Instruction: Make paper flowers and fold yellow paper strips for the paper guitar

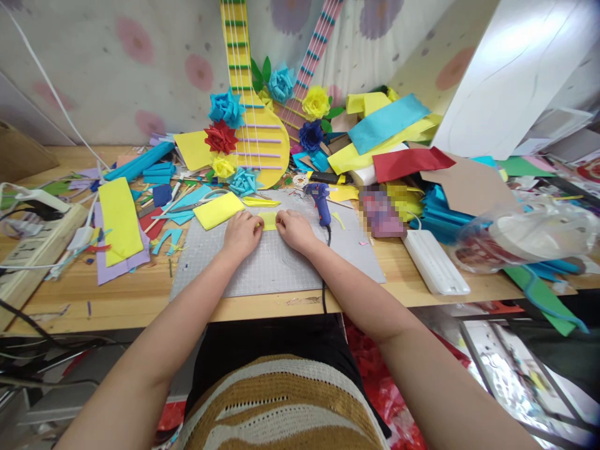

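A small piece of yellow paper (269, 220) lies on the grey cutting mat (262, 275), spanning the gap between my hands. My left hand (242, 234) has its fingers curled closed at the paper's left end. At the right end my right hand (295, 230) grips it, fingers bent together. Just left of my left hand rests a folded yellow sheet (218, 210), and a thin yellow folded strip (260, 202) sits behind the hands. To the right of my right hand stands a blue glue gun (320, 203), its black cord running toward me.
Two paper guitars, one yellow (265, 140) and one pink (309, 69), lean on the back wall with paper roses. Coloured sheets pile up on the right near a white power strip (435, 262). Scissors (213, 195) and scraps lie left; a plastic-wrapped bundle (529, 234) sits far right.
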{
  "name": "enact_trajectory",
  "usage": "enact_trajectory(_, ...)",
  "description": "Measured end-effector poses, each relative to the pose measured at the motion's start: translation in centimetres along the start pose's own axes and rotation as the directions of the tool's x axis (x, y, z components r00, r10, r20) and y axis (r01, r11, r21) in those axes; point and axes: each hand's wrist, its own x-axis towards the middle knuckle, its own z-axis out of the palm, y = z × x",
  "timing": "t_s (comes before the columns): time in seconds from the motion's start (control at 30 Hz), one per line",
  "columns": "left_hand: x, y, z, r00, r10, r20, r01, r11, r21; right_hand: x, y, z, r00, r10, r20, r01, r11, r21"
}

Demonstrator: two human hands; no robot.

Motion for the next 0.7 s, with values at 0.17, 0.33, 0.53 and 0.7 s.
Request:
enact_trajectory(0.17,0.1,0.2,0.2,0.999,-0.034,-0.021,0.033,0.999,-0.026,-0.2,-0.5,-0.1,1.0,-0.007,0.006,0.008,0.995,-0.104)
enact_trajectory(0.33,0.5,0.5,0.6,0.997,-0.067,-0.048,0.065,0.997,-0.032,-0.3,-1.4,0.0,1.0,0.021,-0.005,-0.022,0.984,-0.178)
enact_trajectory(0.53,0.3,0.2,0.2,0.994,-0.11,-0.009,0.11,0.991,-0.071,-0.3,-1.1,0.1,1.0,0.015,0.007,-0.014,0.985,-0.174)
enact_trajectory(0.7,-0.1,-0.4,-0.2,0.995,-0.103,0.01,0.103,0.986,-0.134,-0.2,-0.6,0.1,0.999,-0.011,0.034,0.015,0.993,-0.115)
